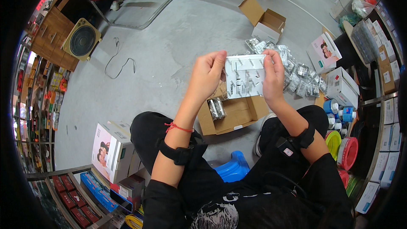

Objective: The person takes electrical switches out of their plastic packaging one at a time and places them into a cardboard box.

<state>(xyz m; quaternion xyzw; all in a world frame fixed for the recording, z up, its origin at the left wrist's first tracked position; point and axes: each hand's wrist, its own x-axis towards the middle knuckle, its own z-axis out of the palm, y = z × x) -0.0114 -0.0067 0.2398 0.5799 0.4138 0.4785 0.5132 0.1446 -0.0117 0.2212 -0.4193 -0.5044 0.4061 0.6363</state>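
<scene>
A flat packet in clear printed plastic (245, 78) is held up between both hands, with a white face bearing print turned upward. My left hand (211, 70) pinches its left upper edge between thumb and fingers. At its right edge, my right hand (273, 73) grips it in the same way. Below the packet an open cardboard box (235, 127) rests on the floor, with several wrapped pieces (217, 108) standing at its left end. Beyond my right hand lies a loose pile of plastic-wrapped parts (300, 79).
An open carton (266, 31) stands behind the pile. A blue plastic stool (233, 168) shows between the legs. Printed boxes (111, 152) are at the left, wire coils (347, 153) and shelved boxes (387, 111) at the right. A box fan (81, 39) stands at upper left.
</scene>
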